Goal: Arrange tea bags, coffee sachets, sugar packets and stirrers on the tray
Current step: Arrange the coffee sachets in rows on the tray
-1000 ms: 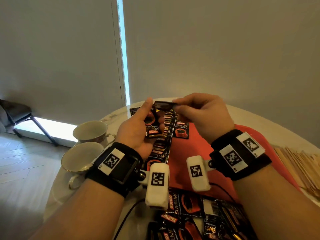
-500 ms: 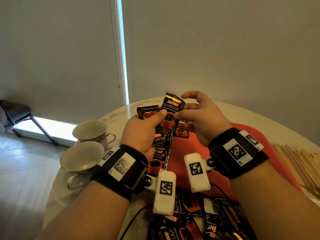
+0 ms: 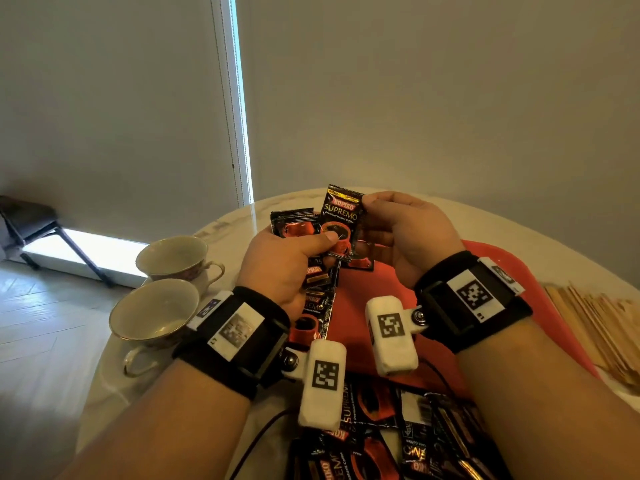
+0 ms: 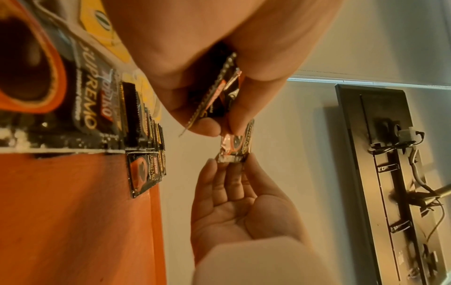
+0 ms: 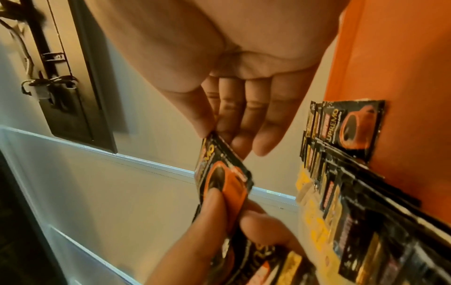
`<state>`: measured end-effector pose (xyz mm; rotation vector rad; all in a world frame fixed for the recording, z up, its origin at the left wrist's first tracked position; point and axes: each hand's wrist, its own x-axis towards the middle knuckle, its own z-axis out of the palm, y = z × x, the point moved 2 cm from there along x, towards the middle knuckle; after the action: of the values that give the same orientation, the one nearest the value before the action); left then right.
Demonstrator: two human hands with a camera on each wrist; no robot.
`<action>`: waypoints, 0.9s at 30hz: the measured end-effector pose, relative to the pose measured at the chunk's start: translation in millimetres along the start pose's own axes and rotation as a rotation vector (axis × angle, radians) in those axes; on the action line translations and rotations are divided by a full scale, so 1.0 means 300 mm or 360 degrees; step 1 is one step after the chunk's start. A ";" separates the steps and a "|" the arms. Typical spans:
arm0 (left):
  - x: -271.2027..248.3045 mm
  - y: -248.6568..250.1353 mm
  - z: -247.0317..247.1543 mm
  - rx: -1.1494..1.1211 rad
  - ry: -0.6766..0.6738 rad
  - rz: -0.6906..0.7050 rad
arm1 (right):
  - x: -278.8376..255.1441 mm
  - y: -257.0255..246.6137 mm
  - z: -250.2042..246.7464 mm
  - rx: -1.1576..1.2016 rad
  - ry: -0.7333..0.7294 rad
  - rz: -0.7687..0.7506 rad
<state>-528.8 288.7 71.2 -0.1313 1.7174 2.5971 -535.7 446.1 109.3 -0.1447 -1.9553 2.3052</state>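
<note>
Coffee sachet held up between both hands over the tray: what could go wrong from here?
1. The right hand pinches the raised coffee sachet only at its top corner, so it could slip free as it is pulled away.
2. The left hand also grips more sachets; drawing one out may drag or drop the others.
3. A dropped sachet could disturb the overlapped sachet row along the red tray.
</note>
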 end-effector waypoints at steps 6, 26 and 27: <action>0.007 -0.007 0.000 -0.0079 0.0047 -0.0025 | -0.012 0.000 0.000 -0.0251 -0.0271 0.0038; -0.007 0.021 -0.004 -0.0361 0.0160 -0.0094 | 0.121 0.126 -0.145 -0.0695 0.0278 0.0585; -0.006 0.022 -0.005 -0.0363 0.0161 -0.0092 | 0.120 0.125 -0.139 -0.0739 0.0270 0.0600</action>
<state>-527.3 284.8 76.7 -0.3166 1.4141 2.7784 -566.1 486.2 65.7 -0.7812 -2.5012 1.8851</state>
